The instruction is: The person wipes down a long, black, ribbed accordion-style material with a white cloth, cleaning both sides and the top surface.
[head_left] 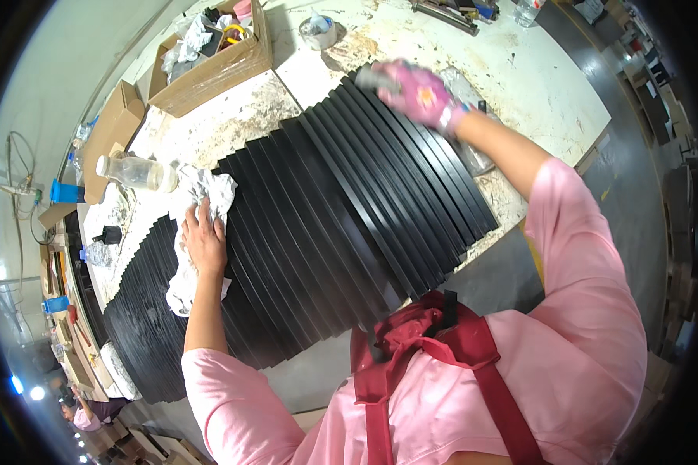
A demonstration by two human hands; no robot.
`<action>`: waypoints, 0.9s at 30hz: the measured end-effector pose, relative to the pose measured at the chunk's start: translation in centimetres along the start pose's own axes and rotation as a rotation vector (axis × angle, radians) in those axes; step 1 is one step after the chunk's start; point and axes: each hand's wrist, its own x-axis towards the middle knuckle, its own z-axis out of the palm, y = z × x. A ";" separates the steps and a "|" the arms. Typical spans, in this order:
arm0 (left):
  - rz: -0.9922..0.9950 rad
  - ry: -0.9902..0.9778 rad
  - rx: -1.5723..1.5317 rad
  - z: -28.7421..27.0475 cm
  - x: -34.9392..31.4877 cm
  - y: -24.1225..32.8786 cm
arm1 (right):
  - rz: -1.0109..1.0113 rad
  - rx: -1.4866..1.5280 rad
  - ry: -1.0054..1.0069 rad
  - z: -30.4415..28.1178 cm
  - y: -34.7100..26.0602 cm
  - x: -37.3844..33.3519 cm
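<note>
A long row of black strips [287,232] lies side by side and overlapping across the white table, fanning from lower left to upper right. My bare left hand [204,239] rests on a crumpled white cloth [217,190], its fingers bent over the bunched fabric on the left part of the row. My right hand [419,93], in a pink glove with grey fingertips, is at the far ends of the strips on the right. Motion blurs its fingers, so whether they grip a strip cannot be made out. A plastic-wrapped flat item [461,89] lies partly behind that hand.
A clear bottle [136,172] lies left of the cloth. Beyond are an open cardboard box [217,74] of odds and ends and a round tub [316,35]. The stained white table [551,93] ends at the right. Far lower left, another person [85,418] is visible.
</note>
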 end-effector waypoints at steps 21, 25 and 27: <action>0.028 0.043 -0.041 0.3 0.4 0.1 | 0.057 0.074 -0.219 3.8 0.6 5.1; 0.029 0.027 -0.028 0.2 1.0 0.5 | 0.136 0.130 -0.047 4.9 1.9 6.7; -0.005 0.010 -0.017 0.3 0.3 0.1 | -0.236 -0.338 -0.188 5.8 -2.0 4.1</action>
